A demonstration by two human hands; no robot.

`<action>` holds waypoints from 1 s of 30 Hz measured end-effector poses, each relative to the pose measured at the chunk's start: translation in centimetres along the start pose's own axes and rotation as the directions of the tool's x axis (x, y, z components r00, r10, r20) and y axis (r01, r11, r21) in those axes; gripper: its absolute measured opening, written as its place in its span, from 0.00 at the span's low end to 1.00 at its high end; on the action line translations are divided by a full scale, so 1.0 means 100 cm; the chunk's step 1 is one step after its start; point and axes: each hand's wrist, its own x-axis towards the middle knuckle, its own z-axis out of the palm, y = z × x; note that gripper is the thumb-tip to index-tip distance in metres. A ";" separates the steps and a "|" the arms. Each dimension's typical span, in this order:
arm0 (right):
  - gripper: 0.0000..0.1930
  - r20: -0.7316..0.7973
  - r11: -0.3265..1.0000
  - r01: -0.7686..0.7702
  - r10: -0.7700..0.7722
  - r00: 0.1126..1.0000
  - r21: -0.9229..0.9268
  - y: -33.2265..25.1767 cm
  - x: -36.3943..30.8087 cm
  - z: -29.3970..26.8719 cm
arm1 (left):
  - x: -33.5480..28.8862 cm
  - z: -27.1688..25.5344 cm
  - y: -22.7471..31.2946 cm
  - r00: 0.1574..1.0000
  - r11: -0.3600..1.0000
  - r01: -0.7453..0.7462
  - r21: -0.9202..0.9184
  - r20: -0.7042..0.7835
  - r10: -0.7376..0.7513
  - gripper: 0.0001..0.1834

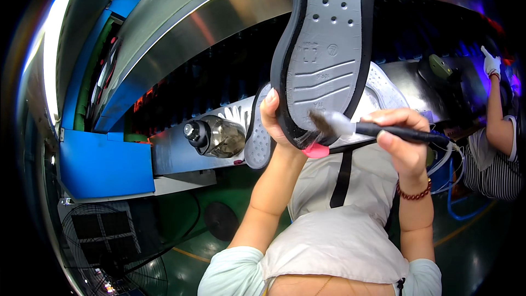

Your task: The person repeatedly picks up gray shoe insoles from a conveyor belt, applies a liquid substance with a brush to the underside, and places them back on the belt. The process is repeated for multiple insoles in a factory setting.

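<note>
A grey shoe sole (323, 74) with a raised black rim stands up in front of me, its pattern of holes toward the far end. My left hand (275, 120) grips the near, narrower end from the left side; some of its fingers are hidden behind the sole. In my right hand (404, 137) is a brush (353, 127) with a black handle, its dark bristles touching the near end of the sole. A small pink piece (316, 151) pokes out below that end; I cannot make out what it is. Another grey sole (258, 145) lies on the bench to the left.
A dark clear bottle (219, 136) and a white glove (234, 114) lie on the metal bench (170, 151). Beyond runs a curved metal-sided machine (241, 8). A blue box (107, 161) and a fan (112, 235) are left. A co-worker's gloved hand (491, 63) shows right.
</note>
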 end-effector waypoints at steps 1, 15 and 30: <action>0.09 0.050 0.981 0.020 -0.011 0.999 -0.191 -0.002 0.005 -0.004 | 0.000 0.000 0.000 1.000 1.000 0.008 -0.004 -0.015 -0.008 0.29; 0.10 0.298 0.988 -0.139 0.154 0.942 -0.073 -0.029 0.019 -0.013 | 0.015 0.005 0.023 0.952 0.949 0.307 0.073 -0.028 -0.306 0.24; 0.09 0.688 0.736 0.187 0.468 0.555 -0.651 -0.044 0.046 -0.034 | 0.004 0.019 0.031 0.517 0.524 0.837 0.156 -0.537 -0.667 0.25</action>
